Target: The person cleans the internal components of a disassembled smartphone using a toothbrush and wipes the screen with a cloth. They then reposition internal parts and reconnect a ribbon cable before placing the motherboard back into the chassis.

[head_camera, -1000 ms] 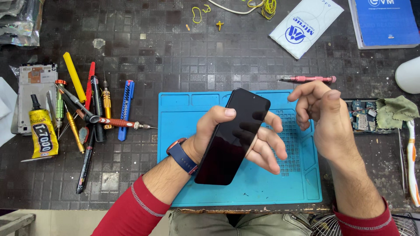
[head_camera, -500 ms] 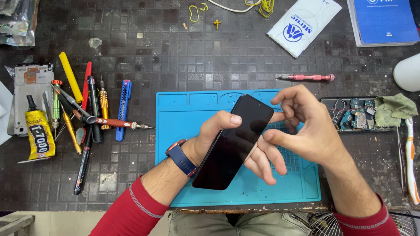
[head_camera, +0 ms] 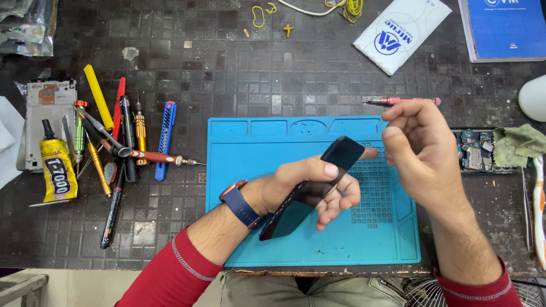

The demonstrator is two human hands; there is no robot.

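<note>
My left hand (head_camera: 310, 185) grips a black smartphone (head_camera: 318, 182), tilted on its long edge above the blue silicone work mat (head_camera: 250, 227). The thumb lies across the dark glass and the fingers wrap underneath. My right hand (head_camera: 424, 150) hovers just right of the phone's upper end, fingers curled with the thumb and forefinger close together. I cannot tell whether it pinches anything. A blue wristband sits on my left wrist.
A pink screwdriver (head_camera: 398, 101) lies past the mat's top right corner. Several screwdrivers and pry tools (head_camera: 122, 133), a glue tube (head_camera: 57, 170) and a phone frame (head_camera: 48, 108) lie left. A circuit board (head_camera: 475, 150) and green cloth (head_camera: 517, 145) sit right.
The phone has turned from lying flat and screen-up to standing on its edge. My right hand has come off the screen and lifted slightly to the right.
</note>
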